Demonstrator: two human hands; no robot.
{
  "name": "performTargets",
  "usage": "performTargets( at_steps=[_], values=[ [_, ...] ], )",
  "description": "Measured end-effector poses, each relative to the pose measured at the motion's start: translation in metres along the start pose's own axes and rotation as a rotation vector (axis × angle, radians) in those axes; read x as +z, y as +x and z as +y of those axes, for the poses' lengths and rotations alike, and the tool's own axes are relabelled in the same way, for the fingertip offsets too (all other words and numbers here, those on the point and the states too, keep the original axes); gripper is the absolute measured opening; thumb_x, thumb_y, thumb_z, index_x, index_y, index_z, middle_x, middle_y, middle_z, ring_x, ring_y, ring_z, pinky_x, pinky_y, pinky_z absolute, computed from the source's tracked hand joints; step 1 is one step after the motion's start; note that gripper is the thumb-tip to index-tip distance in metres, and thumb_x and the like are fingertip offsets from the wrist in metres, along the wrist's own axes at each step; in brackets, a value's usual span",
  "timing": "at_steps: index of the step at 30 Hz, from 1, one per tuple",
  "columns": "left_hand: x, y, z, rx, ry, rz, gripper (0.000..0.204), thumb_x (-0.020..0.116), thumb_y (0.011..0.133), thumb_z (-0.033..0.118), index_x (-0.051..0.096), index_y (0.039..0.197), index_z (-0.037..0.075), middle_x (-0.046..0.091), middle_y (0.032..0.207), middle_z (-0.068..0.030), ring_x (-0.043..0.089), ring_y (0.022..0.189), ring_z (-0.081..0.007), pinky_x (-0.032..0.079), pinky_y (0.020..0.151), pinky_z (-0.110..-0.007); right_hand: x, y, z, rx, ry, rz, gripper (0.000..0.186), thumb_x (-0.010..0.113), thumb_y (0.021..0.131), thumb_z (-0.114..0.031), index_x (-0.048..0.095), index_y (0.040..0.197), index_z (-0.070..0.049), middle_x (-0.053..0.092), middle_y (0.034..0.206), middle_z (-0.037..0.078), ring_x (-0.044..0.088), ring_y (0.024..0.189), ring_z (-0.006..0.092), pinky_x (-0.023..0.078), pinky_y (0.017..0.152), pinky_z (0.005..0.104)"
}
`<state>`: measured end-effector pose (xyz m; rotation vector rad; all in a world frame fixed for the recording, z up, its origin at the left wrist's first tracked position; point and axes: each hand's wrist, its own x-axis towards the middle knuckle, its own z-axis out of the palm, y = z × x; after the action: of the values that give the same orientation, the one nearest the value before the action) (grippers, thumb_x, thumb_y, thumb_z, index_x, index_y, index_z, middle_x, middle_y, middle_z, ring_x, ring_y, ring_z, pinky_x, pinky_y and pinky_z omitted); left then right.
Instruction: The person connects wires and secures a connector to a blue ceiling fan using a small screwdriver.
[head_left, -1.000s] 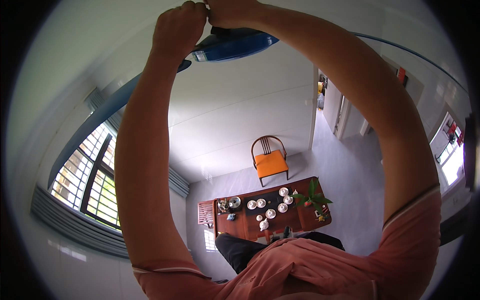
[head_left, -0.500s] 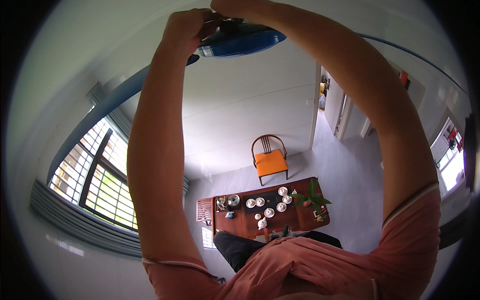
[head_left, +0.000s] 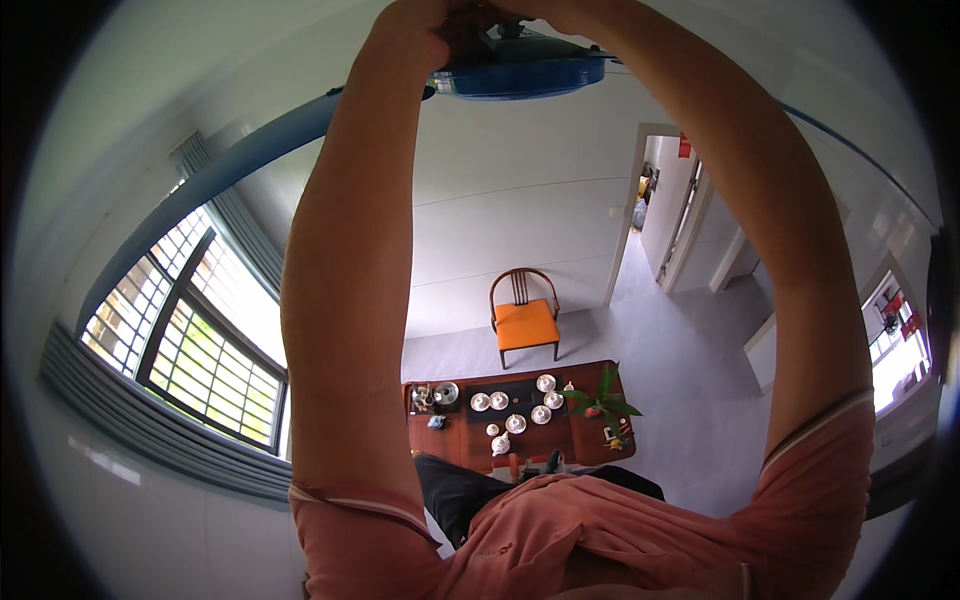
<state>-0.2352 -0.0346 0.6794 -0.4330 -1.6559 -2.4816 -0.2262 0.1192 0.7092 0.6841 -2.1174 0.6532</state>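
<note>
The blue ceiling fan (head_left: 520, 82) hangs overhead, well apart from the far edge of the worktop (head_left: 585, 441). The person's left hand (head_left: 425, 30) and right hand (head_left: 556, 12) are near each other, at the dark fitting (head_left: 510, 30) above its round body; the view's upper edge cuts off the fingers, so whether they pinch it or only touch it cannot be told. The body looks stiff, smooth and probably heavy, best supported from beneath its rim; the long blade (head_left: 230, 160) seems lighter, likely to swing, a poor handhold.
</note>
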Motion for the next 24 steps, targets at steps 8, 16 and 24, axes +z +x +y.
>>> performTargets(
  at_steps=[8,16,24],
  values=[
    [-0.001,0.018,0.002,-0.071,0.051,-0.142,0.012,0.059,0.096,0.007,0.066,0.092,-0.001,0.064,0.075,-0.0119,0.064,0.065,-0.0246,0.055,0.058,-0.04,-0.011,-0.023,-0.016,-0.083,-0.143,0.058,0.033,0.07,0.076,-0.015,0.069,0.088,0.016,0.068,0.087,0.039,0.073,0.091,0.0453,0.059,0.077,0.0481],
    [-0.002,0.018,-0.001,-0.048,0.136,-0.122,0.011,0.058,0.092,0.0,0.065,0.084,0.0,0.062,0.072,-0.0115,0.059,0.06,-0.0236,0.047,0.054,-0.036,-0.001,0.0,-0.002,0.066,-0.039,0.075,0.033,0.063,0.083,-0.016,0.069,0.092,0.015,0.069,0.092,0.038,0.072,0.095,0.0465,0.059,0.079,0.0477],
    [0.018,0.014,-0.005,-0.004,0.051,-0.077,0.013,0.055,0.093,-0.003,0.065,0.087,-0.001,0.062,0.072,-0.012,0.06,0.062,-0.0246,0.048,0.055,-0.037,0.005,0.014,0.022,0.072,-0.075,0.098,0.026,0.062,0.084,-0.01,0.07,0.087,0.015,0.07,0.086,0.034,0.073,0.088,0.0447,0.058,0.071,0.0466]
  ],
)
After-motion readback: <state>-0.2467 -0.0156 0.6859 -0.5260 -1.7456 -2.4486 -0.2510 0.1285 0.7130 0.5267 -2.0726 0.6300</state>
